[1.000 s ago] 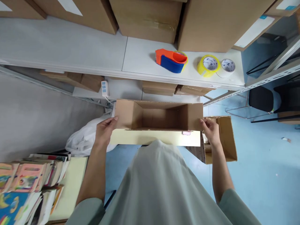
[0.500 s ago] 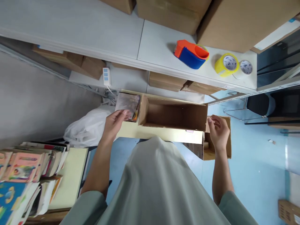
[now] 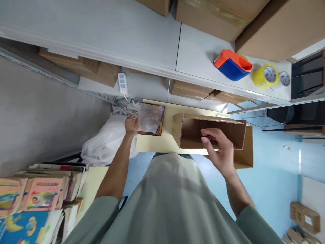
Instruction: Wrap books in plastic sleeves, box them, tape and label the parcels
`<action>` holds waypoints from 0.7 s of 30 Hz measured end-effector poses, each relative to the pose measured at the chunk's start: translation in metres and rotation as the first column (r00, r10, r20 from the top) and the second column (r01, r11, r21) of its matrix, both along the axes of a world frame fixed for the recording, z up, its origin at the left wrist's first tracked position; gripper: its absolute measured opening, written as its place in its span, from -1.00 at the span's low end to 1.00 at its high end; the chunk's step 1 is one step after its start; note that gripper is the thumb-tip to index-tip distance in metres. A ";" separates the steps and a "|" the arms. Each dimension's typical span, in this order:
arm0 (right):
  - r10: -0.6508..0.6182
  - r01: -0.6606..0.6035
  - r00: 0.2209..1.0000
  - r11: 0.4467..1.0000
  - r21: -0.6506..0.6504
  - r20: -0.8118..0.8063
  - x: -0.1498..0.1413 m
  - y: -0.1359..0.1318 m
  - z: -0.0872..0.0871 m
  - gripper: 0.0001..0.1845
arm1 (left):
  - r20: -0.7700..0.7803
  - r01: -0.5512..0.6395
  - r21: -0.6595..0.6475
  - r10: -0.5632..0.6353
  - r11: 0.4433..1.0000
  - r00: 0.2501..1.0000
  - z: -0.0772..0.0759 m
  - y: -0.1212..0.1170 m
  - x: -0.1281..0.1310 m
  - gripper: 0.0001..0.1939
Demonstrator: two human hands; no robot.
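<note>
My left hand (image 3: 131, 124) is closed, its fingers curled together at the left edge of a flat book (image 3: 151, 118) with a greyish cover. Whatever those fingers may hold is hidden. Pale crumpled strips (image 3: 125, 107) and a white plastic bag (image 3: 105, 140) lie around that hand. Over the front side of an open cardboard box (image 3: 177, 130) hovers my right hand (image 3: 220, 150), fingers apart and thumb out, holding nothing. The box lies right of the book on a pale yellow tabletop (image 3: 169, 142), and its inside looks bare.
Another open carton (image 3: 245, 152) stands lower, beyond the box's right end. The shelf above holds an orange and blue tape dispenser (image 3: 233, 64), yellow tape rolls (image 3: 265, 76) and large cartons (image 3: 210, 20). A white power strip (image 3: 123, 83) sits below. Stacked books (image 3: 43, 193) are at lower left.
The box now sits farther right, with a gap between it and the book. My left hand has come off the book to its left edge. My right hand has moved from the box's right end over it.
</note>
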State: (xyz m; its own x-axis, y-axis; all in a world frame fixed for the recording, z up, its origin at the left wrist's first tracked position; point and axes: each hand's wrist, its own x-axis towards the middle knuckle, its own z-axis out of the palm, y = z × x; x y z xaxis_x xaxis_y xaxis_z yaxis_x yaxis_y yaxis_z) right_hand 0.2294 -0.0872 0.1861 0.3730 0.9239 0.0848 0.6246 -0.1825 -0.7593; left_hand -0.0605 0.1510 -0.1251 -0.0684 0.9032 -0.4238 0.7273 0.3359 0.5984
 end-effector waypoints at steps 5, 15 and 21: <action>0.097 -0.098 0.995 0.994 -0.039 -0.023 -0.038 0.029 -0.009 -0.70 | -0.069 0.116 -0.023 -0.117 0.993 0.991 -0.018 0.002 0.010 -0.71; 0.098 -0.098 0.995 0.991 -0.087 0.004 -0.053 0.036 -0.012 -0.70 | -0.146 0.124 -0.137 -0.144 0.983 0.979 -0.033 0.000 0.023 -0.48; 0.074 -0.074 0.997 0.996 -0.058 -0.004 -0.055 0.027 -0.011 -0.75 | -0.170 0.164 -0.291 -0.220 0.943 0.961 -0.030 0.021 0.028 -0.53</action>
